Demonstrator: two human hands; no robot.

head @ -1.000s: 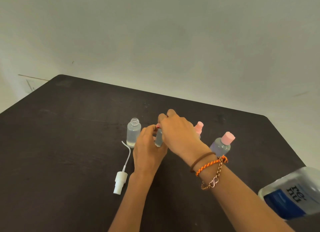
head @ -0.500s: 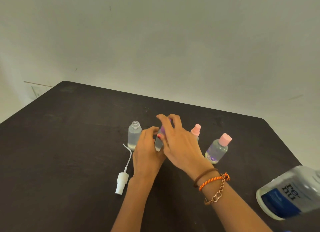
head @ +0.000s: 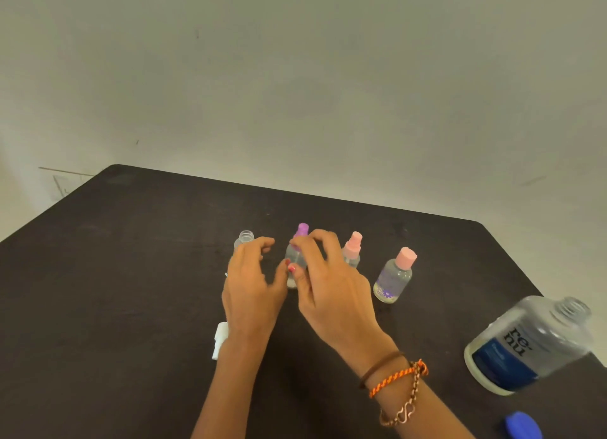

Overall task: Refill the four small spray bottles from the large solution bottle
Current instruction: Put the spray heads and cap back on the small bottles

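Observation:
Four small clear bottles stand in a row on the black table. The leftmost bottle has no top, and its white sprayer head lies beside my left wrist. My right hand curls its fingers and thumb round the purple-capped spray bottle. My left hand is just left of that bottle with fingers spread and relaxed, its thumb close to the bottle. To the right stand a pink-sprayer bottle and a pink-capped bottle. The large solution bottle stands uncapped at the right.
A blue cap lies near the table's front right corner. A pale wall rises behind the table's far edge. My right wrist wears several bracelets.
My right hand has come down off the purple cap, which now shows. My left hand has let go of that bottle and spread its fingers.

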